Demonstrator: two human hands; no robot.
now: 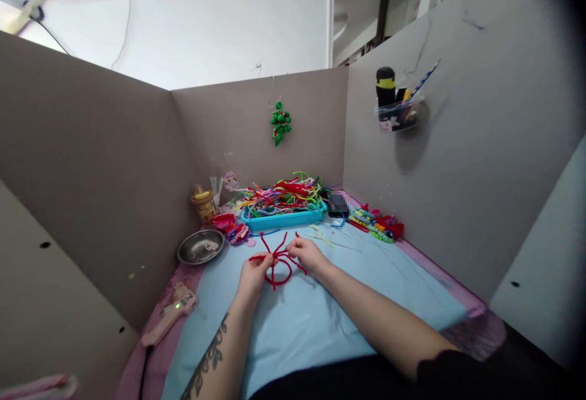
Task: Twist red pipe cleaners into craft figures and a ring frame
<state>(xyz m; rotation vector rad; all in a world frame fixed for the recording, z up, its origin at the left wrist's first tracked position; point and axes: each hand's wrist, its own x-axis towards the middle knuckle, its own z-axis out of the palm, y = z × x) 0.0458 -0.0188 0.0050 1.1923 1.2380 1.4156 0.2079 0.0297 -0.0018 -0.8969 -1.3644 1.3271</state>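
Between my hands, just above the blue cloth (320, 320), is a red pipe-cleaner figure (280, 282) with a round loop at the bottom and several loose strands sticking out from its centre. My left hand (254, 273) pinches it near that centre, thumb on top. On the other side, my right hand (307, 254) has its fingertips closed on one of the red strands, and a strand end pokes up above the fingers. Parts of the strands are hidden behind the fingers of both hands.
A blue tray (284, 220) heaped with coloured pipe cleaners stands at the back. Left are a metal bowl (200, 247) with small pale bits and a pink glue gun (171, 320). Finished colourful pieces (378, 224) lie right. Grey partitions (256, 162) enclose the table.
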